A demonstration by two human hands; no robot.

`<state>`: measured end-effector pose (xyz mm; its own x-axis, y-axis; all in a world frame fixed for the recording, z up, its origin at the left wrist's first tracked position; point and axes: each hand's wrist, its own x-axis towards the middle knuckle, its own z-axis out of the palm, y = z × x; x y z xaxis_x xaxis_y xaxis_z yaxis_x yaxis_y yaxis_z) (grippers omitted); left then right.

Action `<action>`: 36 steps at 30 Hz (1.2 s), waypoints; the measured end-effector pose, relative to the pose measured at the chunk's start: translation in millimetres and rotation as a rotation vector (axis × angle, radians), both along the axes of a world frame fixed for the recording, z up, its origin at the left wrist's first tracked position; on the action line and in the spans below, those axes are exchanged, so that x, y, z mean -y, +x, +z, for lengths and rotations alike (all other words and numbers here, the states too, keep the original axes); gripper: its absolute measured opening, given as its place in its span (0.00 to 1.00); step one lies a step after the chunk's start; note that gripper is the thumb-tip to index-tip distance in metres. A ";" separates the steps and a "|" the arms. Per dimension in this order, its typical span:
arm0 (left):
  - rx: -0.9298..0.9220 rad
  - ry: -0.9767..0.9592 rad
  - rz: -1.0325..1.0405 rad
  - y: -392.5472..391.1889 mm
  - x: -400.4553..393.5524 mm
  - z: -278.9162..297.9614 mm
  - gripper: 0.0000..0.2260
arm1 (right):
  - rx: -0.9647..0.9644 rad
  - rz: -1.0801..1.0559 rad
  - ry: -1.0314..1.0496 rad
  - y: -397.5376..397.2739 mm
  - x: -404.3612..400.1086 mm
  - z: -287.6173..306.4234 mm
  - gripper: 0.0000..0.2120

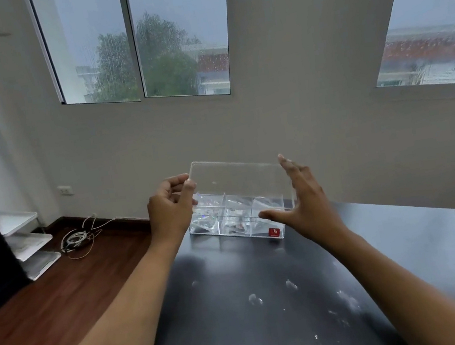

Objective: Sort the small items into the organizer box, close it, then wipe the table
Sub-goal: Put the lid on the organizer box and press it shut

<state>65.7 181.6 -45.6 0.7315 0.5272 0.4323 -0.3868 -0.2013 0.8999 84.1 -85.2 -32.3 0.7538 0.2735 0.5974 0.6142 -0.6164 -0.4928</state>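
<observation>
The black table (411,247) is big, flat and a bit shiny, with pale dusty smudges (255,299) dotted over the near part of its top. Its left edge runs slantwise beside a brown wood floor (47,305), and there is plenty of bare top between the near edge and the box. The clear organizer box (234,225) stands at the far left corner of the table, close to the far edge. It is a hard see-through plastic box with straight walls and thin dividers that cut it into small square rooms — little crinkly clear bags (204,220) and tiny bits lie inside, too blurred to name. A small red sticker (274,232) sits on its front right corner. Above the box hangs the clear lid (236,177), a flat see-through sheet with sharp straight edges, tilted up so its far edge is higher. The left hand (169,208) pinches the lid's left edge between curled fingers and thumb. The right hand (299,199) is spread wide with straight fingers — the fingertips touch the lid's right edge and the thumb reaches toward the front of the box. On the floor to the left lie a loose tangle of white cable (77,239) and a white rack of stacked trays (28,242).
</observation>
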 end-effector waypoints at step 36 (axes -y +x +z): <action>-0.201 0.459 0.262 -7.6 -4.1 -4.7 0.05 | -0.277 -0.050 0.009 0.6 4.0 -23.8 0.56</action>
